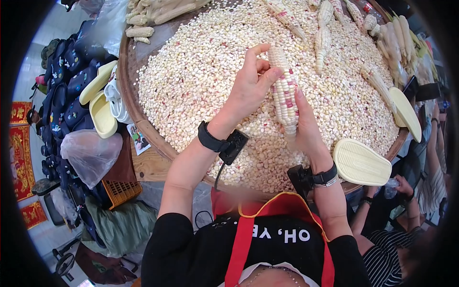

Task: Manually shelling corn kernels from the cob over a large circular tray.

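An ear of corn [285,98] with white and some purple-red kernels stands upright over a wide heap of loose kernels [205,71]. My right hand [308,131] is closed round its lower end, the thumb lying along the side. At its upper part my left hand [253,79] grips it between thumb and bent fingers. Part of the upper ear looks stripped of kernels. Beyond it lie a bare cob [323,40] and a second cob with reddish patches [287,18]. Both my wrists wear black straps with small dark devices.
The heap fills a round tray with a wooden rim [125,81]. Pale yellow slipper soles [362,161] [406,115] rest on its right edge. Dark blue clogs [62,95] are piled at left, near a plastic bag [91,155]. Another person's hand [405,187] is at right.
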The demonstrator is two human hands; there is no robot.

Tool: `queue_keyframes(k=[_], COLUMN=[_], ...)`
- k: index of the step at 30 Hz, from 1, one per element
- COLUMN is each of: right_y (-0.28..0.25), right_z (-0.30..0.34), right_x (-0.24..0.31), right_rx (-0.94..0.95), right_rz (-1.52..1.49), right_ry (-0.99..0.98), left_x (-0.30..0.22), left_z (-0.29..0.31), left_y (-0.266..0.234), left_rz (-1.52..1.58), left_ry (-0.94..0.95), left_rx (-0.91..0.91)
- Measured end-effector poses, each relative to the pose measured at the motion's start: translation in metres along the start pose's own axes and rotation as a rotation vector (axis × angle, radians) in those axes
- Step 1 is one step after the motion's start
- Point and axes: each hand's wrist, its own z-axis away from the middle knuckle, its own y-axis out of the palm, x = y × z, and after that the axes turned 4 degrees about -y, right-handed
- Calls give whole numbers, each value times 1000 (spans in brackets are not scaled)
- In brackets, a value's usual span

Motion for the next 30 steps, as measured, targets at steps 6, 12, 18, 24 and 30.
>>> queue_keyframes(k=[6, 12, 18, 24, 30], right_y=[1, 6, 2, 4, 3], right_z=[1, -1, 0, 1, 0], right_x=[-2, 2, -1, -6, -4], right_rx=[14, -6, -39, 18, 10], right_rz=[4, -67, 36, -17, 40], right_ry=[-4, -95, -146, -135, -154], left_x=[-5, -7, -5, -6, -10], left_z=[0, -3, 1, 0, 2], left_y=[-2, -9, 0, -1, -4], left_rz=[-73, 56, -15, 13, -28], left_ry=[21, -38, 24, 18, 30], left_rx=[-29, -26, 23, -4, 78])
